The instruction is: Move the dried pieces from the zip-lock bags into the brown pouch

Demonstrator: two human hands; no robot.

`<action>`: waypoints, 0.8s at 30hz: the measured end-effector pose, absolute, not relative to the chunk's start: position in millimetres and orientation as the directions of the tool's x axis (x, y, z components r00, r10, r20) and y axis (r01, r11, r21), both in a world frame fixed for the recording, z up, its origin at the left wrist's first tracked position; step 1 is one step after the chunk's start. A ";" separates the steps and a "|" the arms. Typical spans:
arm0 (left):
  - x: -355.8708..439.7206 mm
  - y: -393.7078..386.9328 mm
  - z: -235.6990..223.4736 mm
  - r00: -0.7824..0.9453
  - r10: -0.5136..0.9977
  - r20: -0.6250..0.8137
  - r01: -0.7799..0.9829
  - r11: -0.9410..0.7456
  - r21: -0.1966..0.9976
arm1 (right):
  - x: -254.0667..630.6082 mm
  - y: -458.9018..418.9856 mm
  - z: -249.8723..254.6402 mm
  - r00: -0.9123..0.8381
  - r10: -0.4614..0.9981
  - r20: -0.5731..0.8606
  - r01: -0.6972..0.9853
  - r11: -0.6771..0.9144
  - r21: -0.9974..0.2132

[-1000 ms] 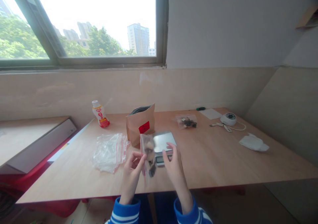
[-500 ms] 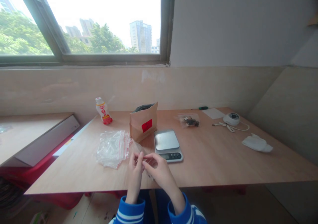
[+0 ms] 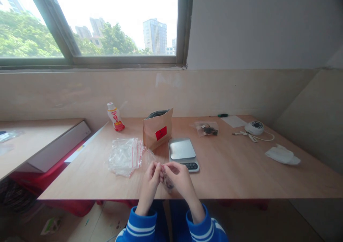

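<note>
My left hand (image 3: pixel 152 177) and my right hand (image 3: pixel 179 176) meet near the table's front edge, fingertips pinched together. Between them is a small clear plastic bag (image 3: pixel 168 184) with dark bits inside, partly hidden by my fingers. Just beyond my right hand lies a kitchen scale (image 3: pixel 182 149) with a bare metal plate. Behind my hands a brown paper pouch (image 3: pixel 151 132) with a red label stands upright, its top open. To the left of my left hand, clear zip bags (image 3: pixel 124 155) with red seal lines lie in a flat pile.
A drink bottle (image 3: pixel 116 117) stands at the back left. Farther right lie a bag of dark pieces (image 3: pixel 208 129), a green-handled screwdriver (image 3: pixel 223 115), white paper (image 3: pixel 233 121), a round white device (image 3: pixel 254 128) with a cable, and a crumpled white bag (image 3: pixel 282 154).
Both hands have shifted slightly right in the view, still pinching the small bag. More of its dark contents now shows below my fingers. The whole view has moved a little.
</note>
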State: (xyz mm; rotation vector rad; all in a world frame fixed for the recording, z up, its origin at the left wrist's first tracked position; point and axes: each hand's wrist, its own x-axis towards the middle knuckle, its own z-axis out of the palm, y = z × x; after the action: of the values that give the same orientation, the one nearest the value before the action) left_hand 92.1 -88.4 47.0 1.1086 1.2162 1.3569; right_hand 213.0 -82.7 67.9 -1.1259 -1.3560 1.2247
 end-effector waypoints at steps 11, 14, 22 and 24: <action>91.9 -102.6 59.4 -0.063 0.992 0.113 0.068 -0.109 0.992 | 243.5 -77.6 71.9 0.293 0.936 0.197 0.215 0.136 -0.967; 98.1 -106.8 60.9 -0.029 0.991 0.132 0.051 -0.130 0.990 | 263.3 -77.8 78.6 0.325 0.927 0.190 0.188 0.134 -0.973; 106.3 -103.7 60.6 -0.020 0.988 0.153 -0.022 -0.154 0.988 | 242.5 -95.1 89.7 -0.243 0.951 0.188 0.180 0.235 -0.955; 103.8 -105.6 61.7 -0.021 0.988 0.152 -0.011 -0.152 0.988 | 237.6 -94.9 87.5 -0.239 0.948 0.211 0.206 0.262 -0.943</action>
State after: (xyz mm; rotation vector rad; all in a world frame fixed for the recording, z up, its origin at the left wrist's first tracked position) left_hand 103.8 -105.6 61.7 1.3019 1.1390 1.3415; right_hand 237.6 -94.9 87.5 -1.0818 -1.6493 1.0540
